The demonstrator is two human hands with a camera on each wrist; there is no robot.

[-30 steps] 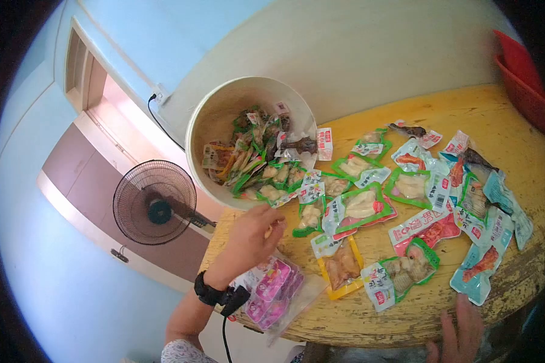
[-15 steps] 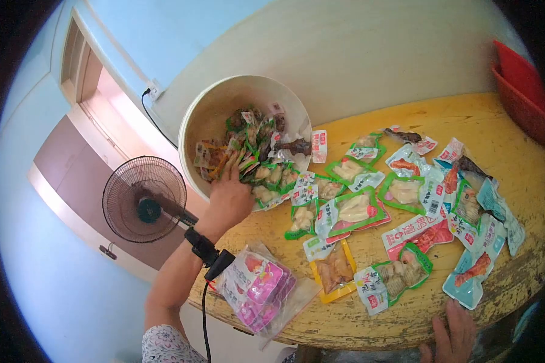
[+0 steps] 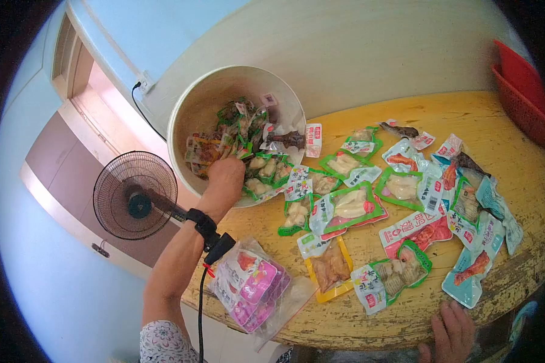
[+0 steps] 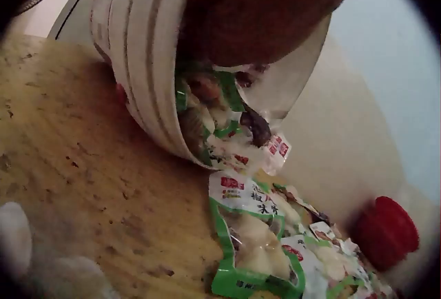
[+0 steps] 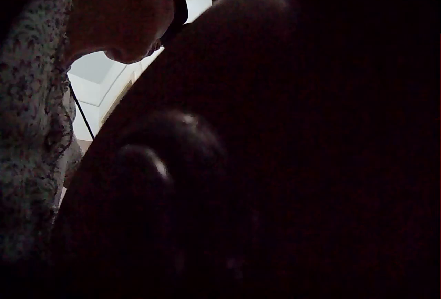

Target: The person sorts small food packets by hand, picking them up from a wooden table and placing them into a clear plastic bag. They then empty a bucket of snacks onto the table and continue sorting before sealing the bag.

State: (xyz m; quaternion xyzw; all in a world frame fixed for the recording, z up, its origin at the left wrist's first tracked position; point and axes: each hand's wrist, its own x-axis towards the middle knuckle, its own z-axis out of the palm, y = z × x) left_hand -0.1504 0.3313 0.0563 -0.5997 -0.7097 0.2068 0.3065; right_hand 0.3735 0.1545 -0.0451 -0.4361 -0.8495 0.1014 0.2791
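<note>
My left hand [image 3: 226, 178] reaches into a white bucket [image 3: 293, 100] lying on its side; its fingers are hidden among sealed food packets [image 3: 215, 148], so their grip cannot be told. In the left wrist view the hand [image 4: 262, 16] fills the mouth of the bucket [image 4: 141, 58], over green-edged packets [image 4: 200, 116]. By the table's near edge my right hand [image 3: 453, 333] rests with its fingers loosely bent, below a blue packet [image 3: 471, 275]. Nothing shows in its grasp. The right wrist view is mostly dark.
Many green, red, yellow and blue packets [image 3: 351, 206] lie over the yellow table [image 3: 309, 314]. A clear bag of pink packs [image 3: 254, 287] is at the near left edge. Red baskets [image 3: 524, 103] stand at the far right, and a fan [image 3: 136, 195] stands left of the table.
My left hand has moved from above the table beside the bucket's rim to deep among the packets inside it. The right hand has barely moved. The head view has shifted slightly.
</note>
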